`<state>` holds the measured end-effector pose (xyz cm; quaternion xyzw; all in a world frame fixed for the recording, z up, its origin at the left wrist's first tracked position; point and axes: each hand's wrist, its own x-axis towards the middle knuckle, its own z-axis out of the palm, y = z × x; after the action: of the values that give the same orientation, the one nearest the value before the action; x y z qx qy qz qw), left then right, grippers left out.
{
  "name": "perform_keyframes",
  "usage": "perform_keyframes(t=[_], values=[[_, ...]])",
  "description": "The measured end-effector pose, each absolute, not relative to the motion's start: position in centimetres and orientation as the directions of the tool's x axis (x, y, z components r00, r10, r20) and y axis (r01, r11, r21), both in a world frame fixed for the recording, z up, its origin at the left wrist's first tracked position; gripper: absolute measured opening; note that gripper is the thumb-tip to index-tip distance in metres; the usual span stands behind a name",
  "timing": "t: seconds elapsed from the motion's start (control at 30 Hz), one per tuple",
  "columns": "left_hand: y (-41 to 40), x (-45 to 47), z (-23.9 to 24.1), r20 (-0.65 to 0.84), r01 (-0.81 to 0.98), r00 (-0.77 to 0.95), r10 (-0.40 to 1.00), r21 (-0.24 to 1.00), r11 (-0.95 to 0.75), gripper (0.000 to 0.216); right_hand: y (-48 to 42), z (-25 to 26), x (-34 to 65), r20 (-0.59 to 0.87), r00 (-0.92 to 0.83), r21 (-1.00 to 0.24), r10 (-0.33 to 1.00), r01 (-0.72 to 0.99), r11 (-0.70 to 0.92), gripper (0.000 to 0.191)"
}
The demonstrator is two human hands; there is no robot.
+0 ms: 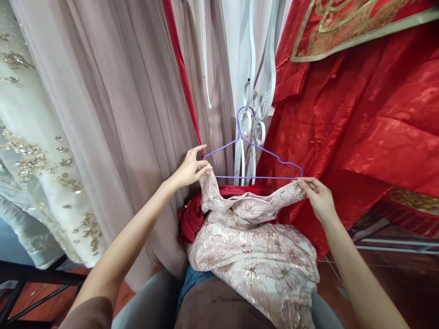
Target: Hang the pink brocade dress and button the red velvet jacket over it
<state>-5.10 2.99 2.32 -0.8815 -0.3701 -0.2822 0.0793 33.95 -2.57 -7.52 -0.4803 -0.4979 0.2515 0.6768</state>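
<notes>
A pale pink dress with a gold floral pattern [254, 251] lies over my lap, its neckline facing away from me. My left hand [190, 168] pinches the dress's left shoulder beside the left end of a purple hanger [260, 177]. On the other side, my right hand [318, 194] pinches the right shoulder just below the hanger's right corner. The hanger stands above the neckline with its hook near the white metal scrollwork. Dark red fabric [190, 218] shows behind the dress at its left.
A dusty pink curtain-like cloth [113, 119] hangs at the left, beside a white gown with gold beading [37, 160]. Large red garments [356, 119] hang at the right. White metal scrollwork [262, 105] rises at the back. A dark frame [20, 278] stands at lower left on red floor tiles.
</notes>
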Motion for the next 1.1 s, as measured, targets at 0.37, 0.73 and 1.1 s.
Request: perform_keyframes(t=[0.37, 0.73, 1.1], values=[[4.2, -7.8, 3.1, 0.522, 0.788, 0.513, 0.681, 0.028, -0.615, 0.038, -1.3, -8.7, 35.2, 0.442, 0.518, -0.888, 0.732, 0.135, 0.44, 0.031], [4.2, -6.8, 2.1, 0.479, 0.764, 0.558, 0.677, 0.022, -0.645, 0.036, 1.1, -3.7, 33.2, 0.623, 0.359, -0.782, 0.695, 0.325, 0.532, 0.026], [4.3, -6.0, 0.1, 0.587, 0.704, 0.459, 0.667, 0.217, -0.676, 0.031, 0.7, -0.2, 32.7, 0.559, -0.045, -0.64, 0.828, 0.611, 0.465, 0.032]])
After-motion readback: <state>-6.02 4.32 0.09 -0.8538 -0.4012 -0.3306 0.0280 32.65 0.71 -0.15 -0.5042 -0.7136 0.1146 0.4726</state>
